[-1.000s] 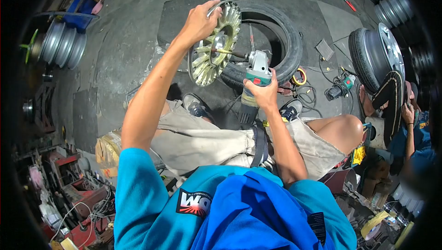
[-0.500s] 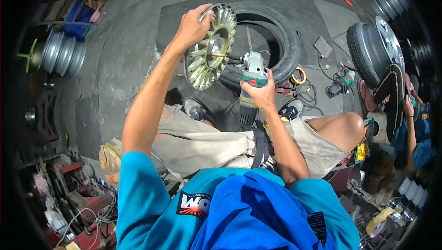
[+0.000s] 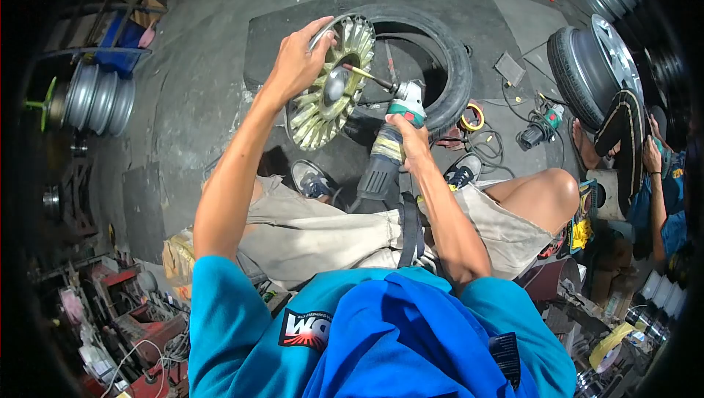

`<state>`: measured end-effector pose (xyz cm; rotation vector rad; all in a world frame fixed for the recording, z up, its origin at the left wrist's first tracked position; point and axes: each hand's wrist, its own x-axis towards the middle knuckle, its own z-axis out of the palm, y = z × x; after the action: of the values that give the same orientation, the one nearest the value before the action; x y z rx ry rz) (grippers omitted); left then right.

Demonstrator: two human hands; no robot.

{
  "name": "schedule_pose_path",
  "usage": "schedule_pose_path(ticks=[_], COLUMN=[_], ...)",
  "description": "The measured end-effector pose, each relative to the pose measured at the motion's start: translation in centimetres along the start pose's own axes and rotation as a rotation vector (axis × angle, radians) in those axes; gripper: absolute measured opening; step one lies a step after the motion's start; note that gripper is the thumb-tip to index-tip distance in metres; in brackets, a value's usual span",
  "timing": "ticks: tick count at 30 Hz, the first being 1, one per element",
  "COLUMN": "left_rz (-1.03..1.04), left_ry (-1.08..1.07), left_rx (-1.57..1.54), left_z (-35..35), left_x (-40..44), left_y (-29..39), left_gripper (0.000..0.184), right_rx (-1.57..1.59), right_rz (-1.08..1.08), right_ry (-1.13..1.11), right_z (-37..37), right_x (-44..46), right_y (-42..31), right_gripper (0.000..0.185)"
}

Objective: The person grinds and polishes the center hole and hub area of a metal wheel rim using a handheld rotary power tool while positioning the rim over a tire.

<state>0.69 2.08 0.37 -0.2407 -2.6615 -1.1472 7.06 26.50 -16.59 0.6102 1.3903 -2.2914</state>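
The left hand [image 3: 302, 57] pinches the upper rim of a spoked wheel disc [image 3: 317, 116], fingers bent over the edge; the right hand [image 3: 412, 140] is wrapped round an angle grinder [image 3: 380, 165] just behind its head. Both stand at the upper centre of the frame, above the person's lap. Behind them, a dark floor mat [image 3: 265, 45] spreads out, with a bare tyre [image 3: 460, 68] lying partly on it, overlapped by the disc. A wheel with its tyre fitted [image 3: 576, 64] leans at the upper right. The disc is tilted, its pale finned side toward the grinder, whose body slants down and left. At right of centre, a second power tool [image 3: 541, 130] rests on the floor near a yellow-rimmed roll [image 3: 473, 116]. Smallest is the grinder's slim tip [image 3: 358, 72], before the disc's hub; whether they touch, I cannot tell.
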Motion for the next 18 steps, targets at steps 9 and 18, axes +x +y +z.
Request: schedule_pose_path(ticks=[9,18], left_rz=[-0.041,-0.064], left_ry=[0.000,-0.001], left_rx=[-0.007,-0.016], left_z=[-0.2,-0.2], left_x=[1.1,0.7], left_y=[-1.5,-0.6], left_gripper=[0.042,0.040], right_rx=[-0.224,-0.190], right_rz=[-0.287,-0.355], right_ry=[-0.100,-0.064], right_z=[0.0,0.6], right_x=[-1.6,-1.0], right_y=[0.8,0.4], right_gripper=[0.056,0.036])
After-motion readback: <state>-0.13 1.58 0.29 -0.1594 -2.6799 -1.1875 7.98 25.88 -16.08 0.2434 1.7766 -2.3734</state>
